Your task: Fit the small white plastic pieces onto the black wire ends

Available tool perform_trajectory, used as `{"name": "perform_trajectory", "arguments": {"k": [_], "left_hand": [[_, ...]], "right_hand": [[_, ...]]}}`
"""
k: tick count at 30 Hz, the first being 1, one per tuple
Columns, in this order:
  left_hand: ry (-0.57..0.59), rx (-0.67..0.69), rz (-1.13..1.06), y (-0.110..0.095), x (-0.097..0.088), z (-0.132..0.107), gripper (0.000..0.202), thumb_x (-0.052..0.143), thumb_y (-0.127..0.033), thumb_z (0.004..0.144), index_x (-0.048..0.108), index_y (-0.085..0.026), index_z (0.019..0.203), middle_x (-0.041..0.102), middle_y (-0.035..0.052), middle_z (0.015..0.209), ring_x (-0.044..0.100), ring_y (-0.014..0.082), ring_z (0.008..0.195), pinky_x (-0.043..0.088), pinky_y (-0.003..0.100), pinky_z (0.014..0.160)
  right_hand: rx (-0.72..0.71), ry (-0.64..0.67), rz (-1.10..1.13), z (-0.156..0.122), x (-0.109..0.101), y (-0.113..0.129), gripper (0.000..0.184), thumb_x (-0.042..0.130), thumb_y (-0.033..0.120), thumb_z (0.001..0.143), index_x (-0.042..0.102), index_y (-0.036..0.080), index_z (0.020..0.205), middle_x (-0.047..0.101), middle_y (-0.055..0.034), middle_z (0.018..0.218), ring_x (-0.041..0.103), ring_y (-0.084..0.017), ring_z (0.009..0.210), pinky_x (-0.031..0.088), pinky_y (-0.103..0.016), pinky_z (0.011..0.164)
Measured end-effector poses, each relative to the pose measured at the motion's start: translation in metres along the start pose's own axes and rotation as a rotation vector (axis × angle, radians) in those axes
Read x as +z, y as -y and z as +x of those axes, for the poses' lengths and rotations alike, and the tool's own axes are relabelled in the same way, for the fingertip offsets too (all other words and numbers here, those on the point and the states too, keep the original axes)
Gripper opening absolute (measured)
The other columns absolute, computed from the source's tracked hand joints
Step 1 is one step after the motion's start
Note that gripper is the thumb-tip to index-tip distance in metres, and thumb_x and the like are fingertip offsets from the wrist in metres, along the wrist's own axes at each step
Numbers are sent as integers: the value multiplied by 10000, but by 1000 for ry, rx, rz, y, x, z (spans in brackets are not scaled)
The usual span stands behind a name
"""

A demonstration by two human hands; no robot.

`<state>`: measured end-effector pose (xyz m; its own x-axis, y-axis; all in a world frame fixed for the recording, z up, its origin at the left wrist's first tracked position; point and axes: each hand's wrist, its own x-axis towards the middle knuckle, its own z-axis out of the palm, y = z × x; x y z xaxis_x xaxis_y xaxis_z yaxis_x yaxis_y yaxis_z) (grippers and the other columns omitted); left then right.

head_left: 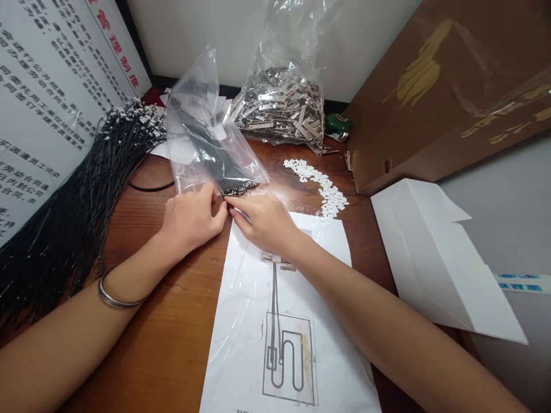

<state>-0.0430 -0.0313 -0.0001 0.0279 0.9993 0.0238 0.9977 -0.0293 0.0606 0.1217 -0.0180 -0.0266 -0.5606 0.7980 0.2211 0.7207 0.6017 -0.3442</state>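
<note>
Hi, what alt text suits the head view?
A person's left hand and right hand close together at a clear bag of dark items on a wooden table, near white pieces, a printed sheet and bagged metal strips.

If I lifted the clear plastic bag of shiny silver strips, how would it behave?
The clear plastic bag would probably feel heavy, since its silver strips look metallic. Its thin, wrinkled top might flop, and the jumbled strips would likely shift.

A small assembly workshop, judging by the bundled black cords (81, 223) at left, a clear bag of dark parts (210, 143), a bag of metal strips (279, 109) at the far side, loose white pieces (329, 192) and a diagram sheet (241, 344) near
</note>
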Motion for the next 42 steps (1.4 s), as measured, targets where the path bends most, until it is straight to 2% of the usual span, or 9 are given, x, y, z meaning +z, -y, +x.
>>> {"name": "perform_trajectory", "arguments": {"k": [15, 27, 34, 42], "left_hand": [[-18, -8, 6, 0, -1, 0, 296, 427, -390, 868, 612, -216, 1021, 728, 115, 833, 705, 341, 811, 497, 410, 703], [-35, 14, 8, 2, 1, -1, 286, 432, -377, 854, 612, -210, 1001, 722, 118, 813, 702, 364, 788, 497, 426, 688], [34, 64, 70, -2, -4, 0, 328, 390, -397, 893, 607, -177, 1004, 727, 141, 866, 705, 350, 827, 495, 402, 691], [63, 115, 131, -4, -3, 4, 366, 327, -345, 922, 626, -149, 1003, 732, 174, 876, 707, 384, 846, 493, 428, 689]], "right_hand": [[32, 1, -16, -1, -1, 2, 315, 440, 235, 963, 649, 175, 1191, 762, -70, 1016, 654, -210, 849, 314, -341, 730], [-46, 66, -49, 0, -4, 3, 364, 354, 210, 1005, 642, 178, 1224, 747, -79, 1053, 638, -198, 888, 331, -331, 755], [-66, 52, -23, 0, -2, -1, 356, 366, 195, 998, 626, 182, 1242, 749, -69, 1055, 635, -192, 903, 332, -323, 754], [-45, 61, -27, 2, -5, 1, 361, 366, 207, 995, 639, 181, 1230, 759, -63, 995, 633, -189, 849, 302, -319, 701]]}}
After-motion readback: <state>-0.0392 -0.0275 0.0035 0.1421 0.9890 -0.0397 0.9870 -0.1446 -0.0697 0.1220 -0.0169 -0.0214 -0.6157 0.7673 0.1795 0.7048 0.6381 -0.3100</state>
